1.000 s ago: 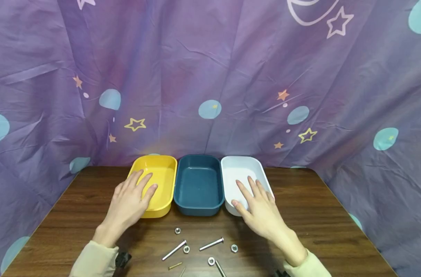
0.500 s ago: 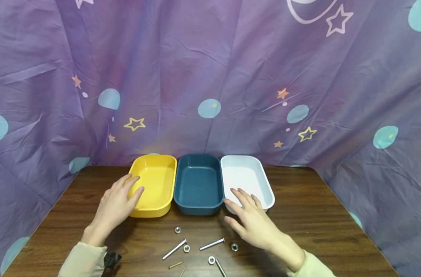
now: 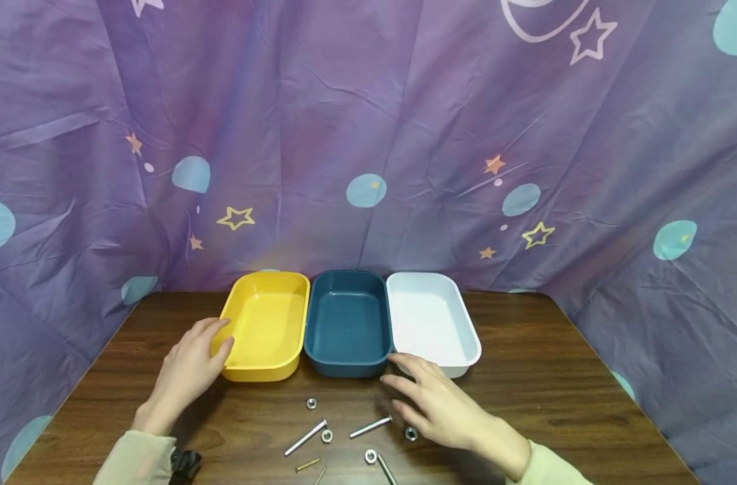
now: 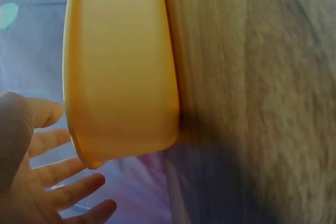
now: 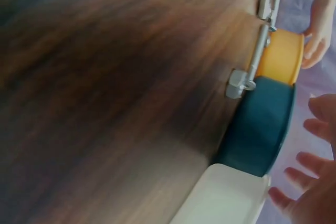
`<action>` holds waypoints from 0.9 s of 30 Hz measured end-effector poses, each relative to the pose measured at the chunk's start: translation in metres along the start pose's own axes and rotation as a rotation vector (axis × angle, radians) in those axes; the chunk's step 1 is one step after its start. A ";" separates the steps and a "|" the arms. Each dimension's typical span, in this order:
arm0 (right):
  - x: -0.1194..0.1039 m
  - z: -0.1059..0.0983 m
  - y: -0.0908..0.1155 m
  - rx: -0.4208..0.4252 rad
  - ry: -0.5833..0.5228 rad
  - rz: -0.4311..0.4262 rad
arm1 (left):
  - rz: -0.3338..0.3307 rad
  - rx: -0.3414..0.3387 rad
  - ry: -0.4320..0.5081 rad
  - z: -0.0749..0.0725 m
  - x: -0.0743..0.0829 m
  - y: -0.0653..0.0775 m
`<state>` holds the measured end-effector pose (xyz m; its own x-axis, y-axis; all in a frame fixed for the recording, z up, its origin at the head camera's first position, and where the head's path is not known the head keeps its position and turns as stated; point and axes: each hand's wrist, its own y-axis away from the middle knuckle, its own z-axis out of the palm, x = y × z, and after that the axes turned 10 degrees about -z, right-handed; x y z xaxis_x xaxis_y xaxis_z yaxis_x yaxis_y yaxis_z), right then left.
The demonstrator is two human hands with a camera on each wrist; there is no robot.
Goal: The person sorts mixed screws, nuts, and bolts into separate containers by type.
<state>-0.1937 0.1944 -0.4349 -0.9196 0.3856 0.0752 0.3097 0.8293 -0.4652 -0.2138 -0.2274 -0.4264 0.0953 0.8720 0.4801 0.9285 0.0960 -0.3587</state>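
Observation:
Three trays stand side by side: yellow [image 3: 268, 323], dark blue [image 3: 349, 323] and white [image 3: 432, 323]. My left hand [image 3: 186, 364] is at the near left rim of the yellow tray, its fingers spread loosely. In the left wrist view that hand [image 4: 39, 182] overlaps the rim; whether it touches, I cannot tell. My right hand [image 3: 444, 407] hovers in front of the white tray with relaxed fingers and holds nothing. Just below its fingers lie a hex nut [image 3: 411, 434] and a bolt [image 3: 370, 427]. The right wrist view shows the nut [image 5: 236, 83] close to the bolt.
On the wooden table [image 3: 544, 377] in front of the trays lie another silver bolt [image 3: 305, 438], a brass screw [image 3: 307, 465], more nuts [image 3: 327, 436] and a bolt [image 3: 387, 470] cut off by the frame. A purple patterned cloth [image 3: 320, 135] hangs behind the table.
Both hands have drawn back toward the person from over the trays. The left shifted outward to the yellow rim; the right came down in front of the white tray. Trays and hardware stayed put.

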 end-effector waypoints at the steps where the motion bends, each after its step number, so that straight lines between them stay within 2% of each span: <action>1: 0.000 0.001 0.000 0.008 0.000 -0.015 | -0.002 -0.002 0.001 0.000 -0.001 0.000; 5: -0.002 0.002 0.000 0.034 -0.017 -0.067 | -0.033 -0.016 0.010 0.000 -0.006 0.000; 10: -0.007 0.008 0.001 -0.004 -0.034 -0.078 | -0.079 -0.031 0.038 0.001 -0.014 -0.003; 20: -0.011 0.021 0.005 -0.117 -0.044 -0.134 | -0.067 0.003 0.124 0.007 -0.030 -0.014; 27: -0.012 0.029 0.006 -0.134 -0.037 -0.186 | -0.085 0.030 0.150 0.010 -0.033 -0.021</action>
<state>-0.1880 0.1833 -0.4645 -0.9713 0.2078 0.1153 0.1608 0.9320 -0.3249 -0.2403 -0.2530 -0.4426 0.0717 0.7792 0.6227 0.9247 0.1821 -0.3343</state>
